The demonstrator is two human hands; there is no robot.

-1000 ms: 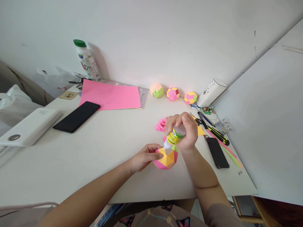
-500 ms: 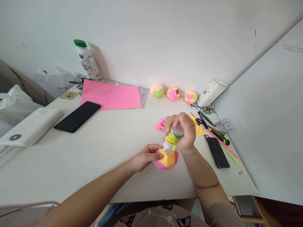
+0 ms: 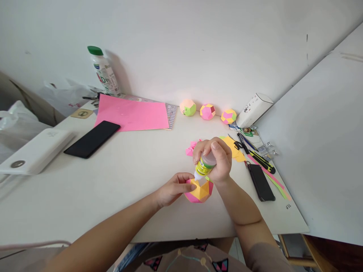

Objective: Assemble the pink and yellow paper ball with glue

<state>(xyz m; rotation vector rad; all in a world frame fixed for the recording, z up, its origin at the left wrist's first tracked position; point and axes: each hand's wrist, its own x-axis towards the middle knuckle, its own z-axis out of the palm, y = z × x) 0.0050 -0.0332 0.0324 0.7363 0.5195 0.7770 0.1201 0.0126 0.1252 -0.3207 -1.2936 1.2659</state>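
Between the thumb and fingers of my left hand (image 3: pixel 176 189) is the upper left edge of a paper ball (image 3: pixel 200 192), faceted in yellow, pink and orange and open at the top. My right hand (image 3: pixel 217 158) is wrapped round a glue bottle (image 3: pixel 204 166) with a yellow and green label, tipped nozzle down. Its white tip meets or nearly meets the ball's rim near my left thumb; whether glue comes out cannot be made out. Behind my right hand lie folded pink paper pieces (image 3: pixel 191 148), partly covered by it.
Three finished-looking paper balls (image 3: pixel 207 112) stand along the wall. Pink paper (image 3: pixel 132 115) and a black phone (image 3: pixel 93 139) lie left, beside a white power bank (image 3: pixel 35 151). Yellow paper (image 3: pixel 235 149), scissors (image 3: pixel 238 145), a cutter (image 3: pixel 262 161) and a black case-like object (image 3: pixel 260 182) lie right.
My right hand has shifted slightly left and down with the glue bottle, its tip moving a little along the ball's rim. My left hand and the ball stay nearly still.
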